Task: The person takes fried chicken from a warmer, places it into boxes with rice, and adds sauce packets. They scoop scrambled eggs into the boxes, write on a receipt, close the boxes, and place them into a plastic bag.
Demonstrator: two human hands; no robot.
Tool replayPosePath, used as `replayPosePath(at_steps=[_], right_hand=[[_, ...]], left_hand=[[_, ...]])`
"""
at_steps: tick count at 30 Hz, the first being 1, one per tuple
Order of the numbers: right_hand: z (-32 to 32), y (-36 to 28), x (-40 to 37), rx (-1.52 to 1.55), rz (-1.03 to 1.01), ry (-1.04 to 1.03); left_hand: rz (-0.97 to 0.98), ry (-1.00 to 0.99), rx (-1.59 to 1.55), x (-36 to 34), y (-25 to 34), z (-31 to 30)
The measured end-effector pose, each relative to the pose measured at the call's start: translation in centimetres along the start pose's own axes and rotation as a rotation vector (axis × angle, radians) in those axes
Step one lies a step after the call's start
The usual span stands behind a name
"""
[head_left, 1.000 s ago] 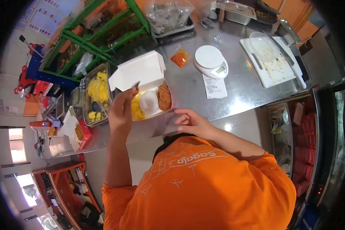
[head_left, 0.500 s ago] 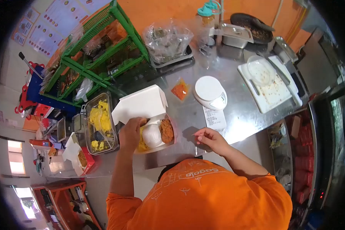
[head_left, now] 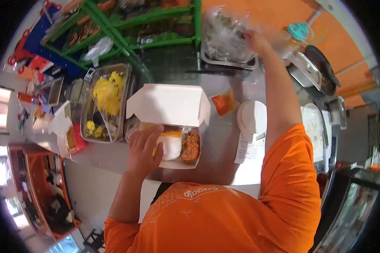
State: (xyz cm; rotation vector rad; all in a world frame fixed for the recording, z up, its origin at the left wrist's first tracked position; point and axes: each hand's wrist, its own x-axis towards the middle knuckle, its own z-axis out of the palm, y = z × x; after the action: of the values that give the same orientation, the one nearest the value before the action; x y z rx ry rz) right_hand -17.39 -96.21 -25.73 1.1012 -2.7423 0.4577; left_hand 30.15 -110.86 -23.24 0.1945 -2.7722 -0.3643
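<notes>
My left hand [head_left: 142, 151] rests at the left side of an open white cardboard meal box [head_left: 169, 101], its fingers stretched out over the edge and the thumb apart. In the box are a white rounded mound [head_left: 171, 146], a piece of fried chicken [head_left: 191, 147] and some yellow food, partly hidden by my hand. My right hand [head_left: 256, 43] reaches to the back, fingers bent in at the clear plastic bag [head_left: 226, 36], which holds dark contents and sits in a metal tray [head_left: 228, 62]. A packet of red sauce [head_left: 222, 103] lies right of the box lid.
Left of the box stands a clear tub [head_left: 126, 101] of yellow food. A second, red-and-white box [head_left: 77, 139] is further left. To the right are a white scale [head_left: 252, 116], a receipt [head_left: 244, 151] and a cutting board [head_left: 318, 147]. A green rack [head_left: 169, 44] stands behind.
My right hand has gone from the table's front edge to the plastic bag at the back. The left hand has spread its fingers at the box's left side. The view has shifted.
</notes>
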Motion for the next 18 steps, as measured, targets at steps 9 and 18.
replayPosePath(at_steps=[9,18], right_hand=[[0.9,5.2,2.6,-0.414,-0.523,-0.706],[-3.3,1.0,0.1,-0.700,-0.239,-0.098]], left_hand=[[-0.520,-0.079,0.059,-11.6,-3.0,-3.1],[-0.359,-0.062,0.000,-11.7,-2.8,-2.9]])
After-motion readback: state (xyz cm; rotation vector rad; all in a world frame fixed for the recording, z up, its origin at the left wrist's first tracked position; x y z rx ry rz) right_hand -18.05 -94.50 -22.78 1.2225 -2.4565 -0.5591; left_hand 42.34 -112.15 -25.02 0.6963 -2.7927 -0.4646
